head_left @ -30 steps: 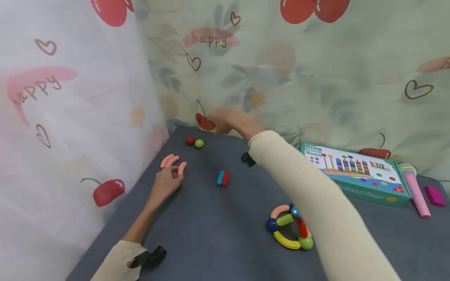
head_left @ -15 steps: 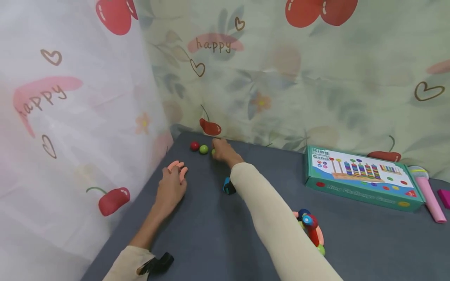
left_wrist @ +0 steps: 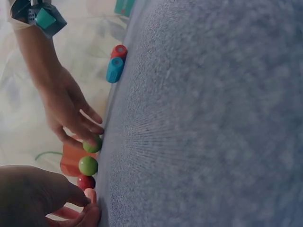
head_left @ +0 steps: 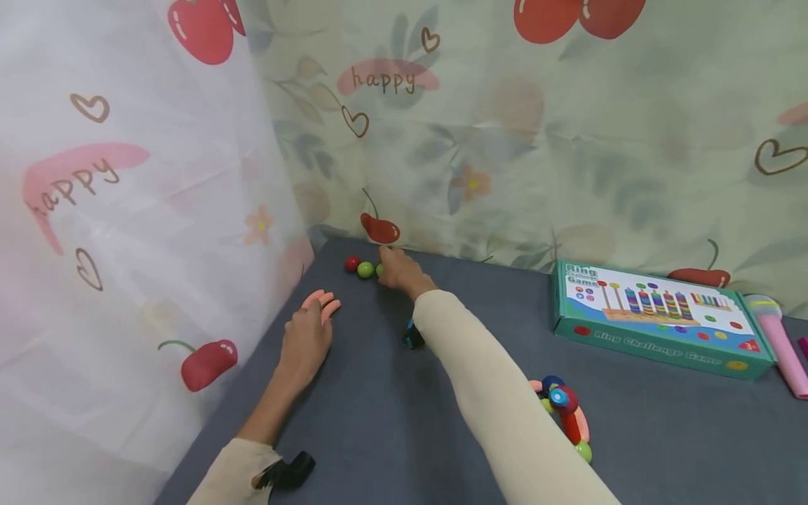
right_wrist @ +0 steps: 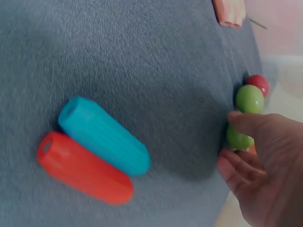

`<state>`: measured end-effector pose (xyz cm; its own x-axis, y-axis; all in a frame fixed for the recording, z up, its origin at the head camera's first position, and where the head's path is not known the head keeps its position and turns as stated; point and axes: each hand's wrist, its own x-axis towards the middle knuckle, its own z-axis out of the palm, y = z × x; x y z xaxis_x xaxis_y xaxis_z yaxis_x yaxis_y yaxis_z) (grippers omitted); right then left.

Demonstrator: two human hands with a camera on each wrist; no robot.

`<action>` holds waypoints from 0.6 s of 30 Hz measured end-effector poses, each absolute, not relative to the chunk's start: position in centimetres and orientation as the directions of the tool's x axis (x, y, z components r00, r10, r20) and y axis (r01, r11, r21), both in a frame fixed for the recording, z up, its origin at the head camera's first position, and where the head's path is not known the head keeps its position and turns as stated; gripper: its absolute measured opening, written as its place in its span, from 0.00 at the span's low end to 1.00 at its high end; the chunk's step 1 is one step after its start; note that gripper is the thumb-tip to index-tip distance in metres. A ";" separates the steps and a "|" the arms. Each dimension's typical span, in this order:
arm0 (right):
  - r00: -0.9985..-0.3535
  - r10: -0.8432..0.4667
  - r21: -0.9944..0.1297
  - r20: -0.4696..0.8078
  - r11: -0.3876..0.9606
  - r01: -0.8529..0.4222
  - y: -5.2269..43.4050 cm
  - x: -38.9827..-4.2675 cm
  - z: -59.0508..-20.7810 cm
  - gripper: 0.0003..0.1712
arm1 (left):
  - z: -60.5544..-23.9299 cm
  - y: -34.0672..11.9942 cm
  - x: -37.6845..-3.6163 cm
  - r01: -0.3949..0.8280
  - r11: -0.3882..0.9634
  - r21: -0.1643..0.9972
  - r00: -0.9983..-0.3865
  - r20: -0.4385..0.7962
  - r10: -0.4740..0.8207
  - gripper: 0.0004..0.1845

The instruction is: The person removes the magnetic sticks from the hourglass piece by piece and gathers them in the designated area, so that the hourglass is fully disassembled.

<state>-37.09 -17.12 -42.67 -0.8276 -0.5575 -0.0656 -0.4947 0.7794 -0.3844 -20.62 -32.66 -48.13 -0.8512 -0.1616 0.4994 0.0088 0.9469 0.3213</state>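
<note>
A red ball (head_left: 351,264) and a green ball (head_left: 365,269) lie side by side near the far edge of the grey cloth (head_left: 379,421). My right hand (head_left: 385,268) reaches there and pinches a second green ball (right_wrist: 238,137) between thumb and fingers, down on the cloth right next to the first green ball (right_wrist: 249,98). My left hand (head_left: 315,313) lies flat on the cloth, its fingertips resting on several pink curved pieces (head_left: 323,302). A blue cylinder (right_wrist: 102,135) and a red cylinder (right_wrist: 83,168) lie together just under my right wrist.
A cluster of coloured curved pieces and balls (head_left: 564,414) sits right of my right forearm. A green game box (head_left: 656,319) and a pink toy microphone (head_left: 779,340) lie at the right. Printed curtains (head_left: 158,210) close off the left side and the back.
My right hand came down from in front of the back curtain to the cloth, bringing a green ball beside the other two. The left hand stayed on the pink pieces.
</note>
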 end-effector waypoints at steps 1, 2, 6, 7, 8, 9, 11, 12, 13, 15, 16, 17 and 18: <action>-0.823 -0.562 -0.383 -0.080 0.779 -0.496 -16.8 -37.0 -42.5 0.21 | -48.1 -32.5 -20.7 0.001 0.944 0.329 -0.852 0.495 -0.172 0.08; -0.818 -0.567 -0.383 -0.095 0.780 -0.496 -16.4 -37.0 -42.3 0.23 | -48.1 -32.4 -20.7 -0.006 0.943 0.333 -0.852 0.491 -0.178 0.09; -0.786 -0.591 -0.343 -0.180 0.787 -0.513 -14.7 -37.1 -40.8 0.31 | -48.0 -32.0 -20.7 -0.024 0.944 0.330 -0.862 0.471 -0.187 0.14; -0.777 -0.598 -0.331 -0.197 0.786 -0.522 -14.3 -37.3 -40.1 0.32 | -48.0 -31.9 -20.6 -0.025 0.943 0.331 -0.865 0.466 -0.186 0.15; -0.763 -0.612 -0.323 -0.209 0.779 -0.537 -13.8 -37.5 -39.4 0.35 | -47.8 -31.8 -20.6 -0.024 0.943 0.333 -0.868 0.461 -0.185 0.17; -0.748 -0.623 -0.307 -0.228 0.775 -0.552 -13.4 -37.8 -38.6 0.38 | -47.7 -31.7 -20.5 -0.028 0.942 0.335 -0.869 0.457 -0.188 0.18; -0.719 -0.639 -0.279 -0.272 0.768 -0.577 -12.4 -38.2 -36.5 0.40 | -47.2 -31.4 -20.3 -0.034 0.941 0.335 -0.873 0.449 -0.192 0.19; -0.707 -0.639 -0.266 -0.303 0.769 -0.582 -11.8 -38.3 -35.3 0.40 | -46.8 -31.1 -20.2 -0.032 0.941 0.338 -0.878 0.440 -0.188 0.19; -0.693 -0.637 -0.258 -0.338 0.771 -0.582 -11.2 -38.3 -34.1 0.40 | -46.4 -30.7 -20.1 -0.021 0.940 0.339 -0.887 0.427 -0.174 0.19; -0.664 -0.618 -0.209 -0.421 0.779 -0.592 -9.8 -38.1 -31.7 0.37 | -45.4 -29.4 -19.8 0.042 0.941 0.335 -0.913 0.396 -0.101 0.17; -0.644 -0.612 -0.195 -0.459 0.776 -0.600 -9.1 -37.9 -30.6 0.35 | -44.9 -28.5 -19.6 0.090 0.938 0.336 -0.926 0.375 -0.046 0.16; -0.620 -0.613 -0.193 -0.491 0.770 -0.608 -8.4 -37.6 -29.7 0.34 | -44.3 -27.5 -19.4 0.151 0.925 0.349 -0.937 0.350 0.021 0.15; -0.588 -0.626 -0.196 -0.512 0.752 -0.630 -7.7 -37.2 -28.8 0.33 | -43.7 -26.3 -19.3 0.220 0.904 0.366 -0.940 0.326 0.097 0.14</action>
<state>-37.17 -7.73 -28.83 -0.5884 -0.6261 -0.5117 -0.6296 0.7518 -0.1959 -19.27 -26.33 -43.72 -0.9403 0.0968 0.3264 0.2201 0.9043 0.3658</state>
